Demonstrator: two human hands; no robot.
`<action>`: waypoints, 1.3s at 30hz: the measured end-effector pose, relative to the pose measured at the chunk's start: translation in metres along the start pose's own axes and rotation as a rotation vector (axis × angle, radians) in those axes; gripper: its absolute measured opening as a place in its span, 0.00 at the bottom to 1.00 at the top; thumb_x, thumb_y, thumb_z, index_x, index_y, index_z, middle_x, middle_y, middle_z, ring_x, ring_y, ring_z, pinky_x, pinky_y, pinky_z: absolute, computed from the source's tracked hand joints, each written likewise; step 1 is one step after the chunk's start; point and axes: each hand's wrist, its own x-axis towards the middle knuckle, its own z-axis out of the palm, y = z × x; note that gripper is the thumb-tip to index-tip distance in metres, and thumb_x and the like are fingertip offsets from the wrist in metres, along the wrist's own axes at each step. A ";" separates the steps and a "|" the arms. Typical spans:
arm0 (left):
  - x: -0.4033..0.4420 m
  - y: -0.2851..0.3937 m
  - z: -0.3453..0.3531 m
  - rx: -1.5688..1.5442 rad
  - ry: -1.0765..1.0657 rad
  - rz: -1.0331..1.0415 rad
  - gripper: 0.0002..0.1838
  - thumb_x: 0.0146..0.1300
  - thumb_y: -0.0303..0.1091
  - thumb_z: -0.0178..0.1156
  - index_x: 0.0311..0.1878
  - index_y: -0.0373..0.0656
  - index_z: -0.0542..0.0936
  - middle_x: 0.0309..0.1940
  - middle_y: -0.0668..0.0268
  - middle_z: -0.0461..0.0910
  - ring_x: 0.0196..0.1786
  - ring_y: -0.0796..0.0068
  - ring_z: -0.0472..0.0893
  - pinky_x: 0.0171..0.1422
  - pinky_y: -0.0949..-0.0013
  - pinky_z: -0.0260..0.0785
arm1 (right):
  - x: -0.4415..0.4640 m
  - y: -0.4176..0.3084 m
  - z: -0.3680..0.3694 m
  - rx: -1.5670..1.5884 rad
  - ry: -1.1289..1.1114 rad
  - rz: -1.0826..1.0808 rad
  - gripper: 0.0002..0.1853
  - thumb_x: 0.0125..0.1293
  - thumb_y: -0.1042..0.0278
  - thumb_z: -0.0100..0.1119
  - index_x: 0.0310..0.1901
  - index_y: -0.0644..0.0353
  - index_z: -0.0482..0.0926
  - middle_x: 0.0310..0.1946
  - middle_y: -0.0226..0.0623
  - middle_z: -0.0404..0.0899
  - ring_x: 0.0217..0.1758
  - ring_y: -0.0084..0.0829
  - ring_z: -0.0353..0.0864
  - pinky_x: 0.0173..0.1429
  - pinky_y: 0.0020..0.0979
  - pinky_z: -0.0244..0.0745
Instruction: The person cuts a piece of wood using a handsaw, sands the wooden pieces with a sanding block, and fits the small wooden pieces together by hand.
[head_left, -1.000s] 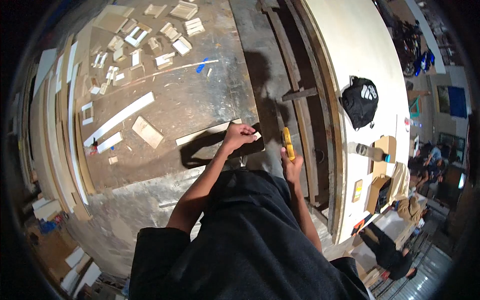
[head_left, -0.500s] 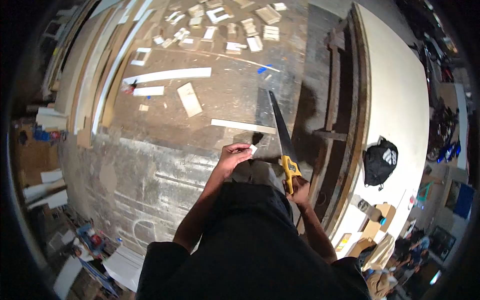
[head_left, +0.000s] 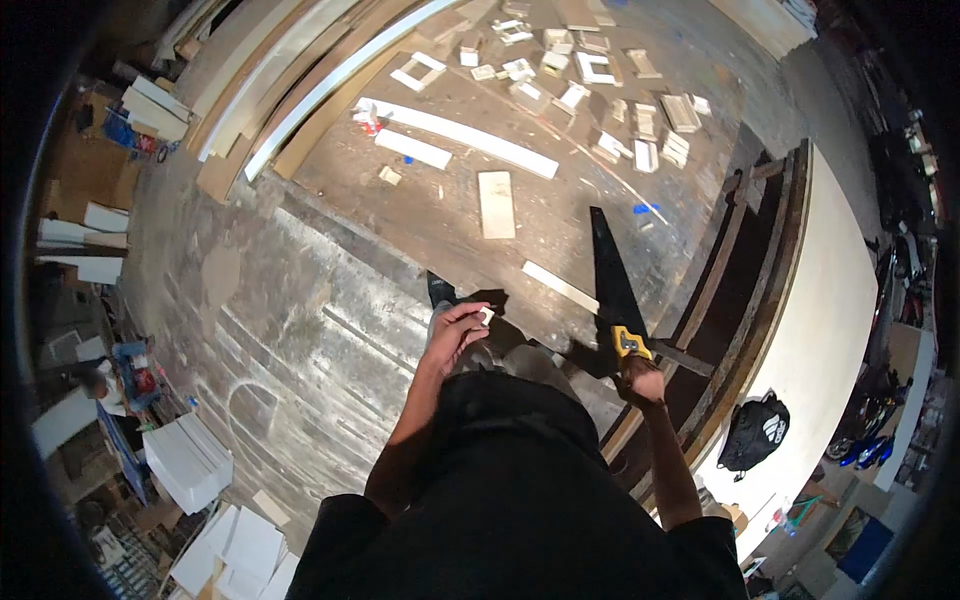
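A black backpack with a white logo lies on a pale tabletop. Beyond it, near the right edge, is a blue motorbike. At lower left, a stack of white boards sits near another person, small and blurred.

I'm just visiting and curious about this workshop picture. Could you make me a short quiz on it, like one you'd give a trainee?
1. Multiple choice: what colour is the handle of the saw in the right hand?
A) red
B) yellow
C) blue

2. True or false: the black backpack lies on the large pale tabletop.

3. Short answer: what does the left hand hold?

Key: 1. B. 2. True. 3. A small pale piece.
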 end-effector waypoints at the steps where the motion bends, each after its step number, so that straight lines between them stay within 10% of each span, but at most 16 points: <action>1: 0.009 0.011 -0.015 0.014 -0.004 -0.015 0.14 0.69 0.24 0.65 0.56 0.37 0.86 0.43 0.65 0.86 0.42 0.78 0.86 0.49 0.74 0.85 | 0.002 0.005 -0.002 -0.014 -0.058 0.070 0.21 0.59 0.54 0.73 0.42 0.63 0.80 0.38 0.47 0.83 0.40 0.52 0.86 0.44 0.49 0.82; 12: 0.118 0.176 -0.125 0.152 -0.180 0.054 0.15 0.68 0.27 0.69 0.56 0.34 0.85 0.49 0.60 0.87 0.48 0.72 0.87 0.52 0.68 0.84 | 0.122 -0.032 -0.003 -0.139 -0.672 0.549 0.43 0.43 0.67 0.81 0.66 0.48 0.74 0.54 0.50 0.82 0.60 0.53 0.82 0.60 0.50 0.81; 17: 0.140 0.234 -0.153 0.318 -0.277 0.172 0.16 0.66 0.27 0.72 0.55 0.33 0.86 0.46 0.60 0.89 0.48 0.74 0.87 0.53 0.70 0.83 | 0.177 -0.057 0.000 -0.234 -0.662 0.574 0.39 0.53 0.47 0.79 0.64 0.57 0.77 0.59 0.50 0.82 0.63 0.51 0.82 0.64 0.48 0.80; 25: 0.181 0.272 -0.191 0.487 -0.451 0.229 0.13 0.69 0.24 0.68 0.55 0.41 0.88 0.51 0.65 0.89 0.53 0.78 0.84 0.58 0.70 0.79 | 0.256 -0.102 0.019 -0.479 -0.600 0.949 0.20 0.55 0.50 0.78 0.40 0.58 0.87 0.42 0.45 0.87 0.45 0.49 0.89 0.48 0.49 0.85; 27: 0.194 0.265 -0.194 0.572 -0.522 0.297 0.18 0.68 0.21 0.67 0.60 0.45 0.86 0.45 0.65 0.88 0.44 0.81 0.83 0.50 0.73 0.78 | 0.308 -0.126 0.038 -0.212 -0.429 0.835 0.20 0.57 0.52 0.77 0.37 0.63 0.87 0.34 0.45 0.88 0.31 0.45 0.89 0.40 0.40 0.85; 29: 0.193 0.273 -0.179 0.522 -0.547 0.246 0.20 0.68 0.22 0.68 0.62 0.45 0.84 0.45 0.66 0.88 0.45 0.81 0.83 0.50 0.73 0.78 | 0.374 -0.177 0.063 0.800 -0.152 0.516 0.16 0.68 0.69 0.71 0.54 0.67 0.86 0.46 0.44 0.89 0.40 0.28 0.89 0.40 0.32 0.84; 30: 0.190 0.281 -0.171 0.477 -0.562 0.209 0.22 0.67 0.23 0.69 0.64 0.44 0.81 0.45 0.66 0.87 0.45 0.80 0.83 0.50 0.73 0.77 | 0.432 -0.239 0.040 1.081 -0.285 0.792 0.17 0.71 0.75 0.66 0.60 0.66 0.83 0.51 0.41 0.88 0.43 0.30 0.89 0.44 0.31 0.86; 39: 0.204 0.296 -0.153 0.386 -0.574 0.129 0.42 0.59 0.15 0.68 0.76 0.48 0.65 0.47 0.60 0.85 0.51 0.70 0.86 0.54 0.66 0.79 | 0.511 -0.290 0.085 1.512 -0.291 0.584 0.26 0.69 0.79 0.67 0.68 0.71 0.75 0.55 0.51 0.85 0.50 0.41 0.90 0.52 0.39 0.89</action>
